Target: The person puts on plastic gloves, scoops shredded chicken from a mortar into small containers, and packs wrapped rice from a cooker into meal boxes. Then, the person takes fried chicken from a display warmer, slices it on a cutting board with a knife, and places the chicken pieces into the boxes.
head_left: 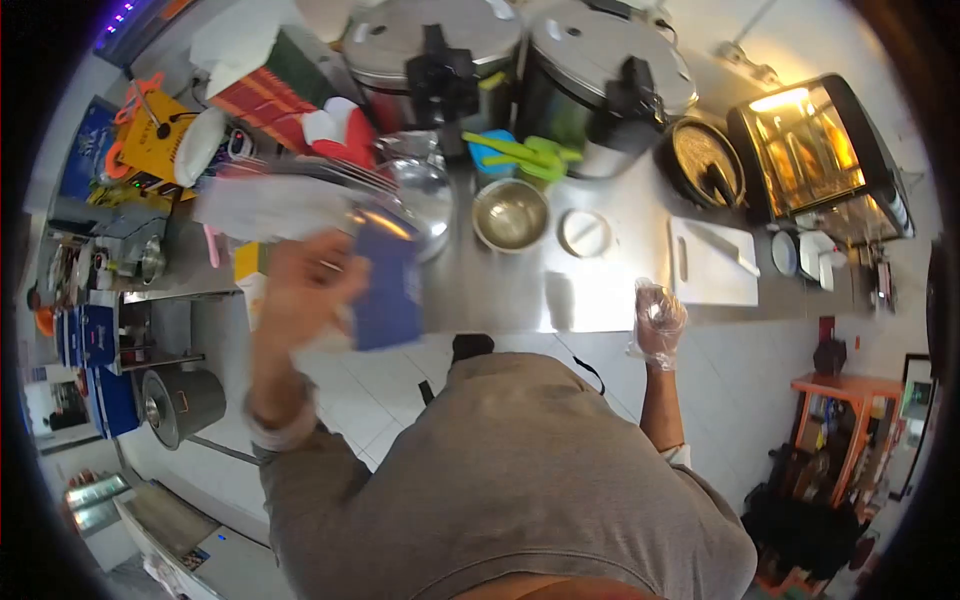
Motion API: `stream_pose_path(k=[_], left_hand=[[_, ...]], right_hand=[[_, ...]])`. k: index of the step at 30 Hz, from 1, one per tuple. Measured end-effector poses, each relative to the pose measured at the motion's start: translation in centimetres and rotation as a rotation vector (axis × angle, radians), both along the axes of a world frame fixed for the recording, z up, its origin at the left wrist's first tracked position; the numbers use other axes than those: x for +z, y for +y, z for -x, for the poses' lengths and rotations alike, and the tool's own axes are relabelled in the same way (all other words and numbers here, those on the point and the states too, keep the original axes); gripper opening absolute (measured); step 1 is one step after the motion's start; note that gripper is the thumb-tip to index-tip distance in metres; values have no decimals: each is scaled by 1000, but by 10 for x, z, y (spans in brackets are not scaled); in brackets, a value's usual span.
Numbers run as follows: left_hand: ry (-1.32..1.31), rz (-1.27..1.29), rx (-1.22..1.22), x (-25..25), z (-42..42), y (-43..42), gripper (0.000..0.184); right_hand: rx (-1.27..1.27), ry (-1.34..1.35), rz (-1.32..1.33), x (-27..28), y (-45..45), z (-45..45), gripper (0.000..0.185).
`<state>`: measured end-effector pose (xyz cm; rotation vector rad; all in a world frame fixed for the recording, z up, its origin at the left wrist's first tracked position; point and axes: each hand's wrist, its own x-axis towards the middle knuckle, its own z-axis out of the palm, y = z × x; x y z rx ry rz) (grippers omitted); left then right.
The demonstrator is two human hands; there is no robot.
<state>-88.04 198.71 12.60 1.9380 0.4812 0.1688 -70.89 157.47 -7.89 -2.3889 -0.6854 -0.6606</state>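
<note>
My left hand (305,285) is bare and blurred by motion at the left part of the counter. Right beside its fingers is a blue box (388,285), and a blurred whitish sheet (275,205) lies just above it. Whether the fingers grip either of them is not clear. My right hand (660,318) wears a clear plastic glove and rests at the counter's front edge, its fingers curled. Near it lies a white cutting board (712,280) with a knife (722,248) on top.
Two large pots (435,45) (610,60) stand at the back. Before them are a metal bowl (511,215), a white round lid (585,233) and green scoops (530,155). A dark pan (703,160) and a lit glass warmer (805,150) are at the right.
</note>
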Motion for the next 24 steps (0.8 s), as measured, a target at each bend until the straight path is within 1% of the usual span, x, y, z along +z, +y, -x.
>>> stream_pose_path(k=[1, 2, 3, 4, 5, 6, 8, 10, 12, 13, 14, 15, 16, 17, 18, 20, 22, 24], left_hand=[[100, -1, -104, -35, -7, -36, 16], [80, 86, -134, -79, -14, -80, 16], [132, 203, -214, -122, -25, -121, 21], [168, 89, -280, -185, -37, -152, 21], [100, 103, -223, -226, -51, -193, 24], [103, 8, -261, -253, -74, -222, 24], [-84, -269, -267, -335, -117, -280, 24], [-31, -155, -323, -359, -155, -321, 29], [-17, -278, -178, -379, -182, -353, 30], [-19, -341, -104, -381, -197, -364, 31], [14, -316, -113, -373, -205, -368, 31], [55, -290, -124, -364, -208, -371, 32], [100, -266, -134, -355, -212, -374, 33], [243, -263, -164, -350, -219, -378, 33], [137, -218, -142, -346, -208, -380, 31], [-94, -135, -86, -337, -176, -370, 27], [-358, -123, -29, -330, -116, -351, 22], [-319, -203, 7, -351, -51, -323, 26]], right_hand=[[-29, -42, -5, -7, -25, 6, 12], [-55, -84, -16, -13, -47, 14, 15], [-102, -5, -35, -17, -68, 24, 16], [-147, 73, -52, -21, -88, 35, 18], [-194, 148, -69, -26, -110, 46, 20], [-208, 130, -48, -33, -127, 52, 21], [-242, 110, 3, -52, -163, 72, 24], [-244, 180, -10, -50, -179, 92, 24], [-229, 218, -11, -46, -189, 102, 24], [-218, 220, -8, -45, -190, 105, 23], [-208, 225, -4, -44, -190, 108, 22], [-213, 223, 90, -36, -186, 111, 20], [-205, 258, 51, -40, -183, 107, 19], [-193, 298, 14, -48, -180, 101, 19], [-179, 340, -26, -54, -174, 95, 19], [-249, 413, -91, -60, -151, 73, 20], [-200, 343, 91, -73, -120, 50, 20], [-87, 401, 165, -63, -70, 33, 25]])
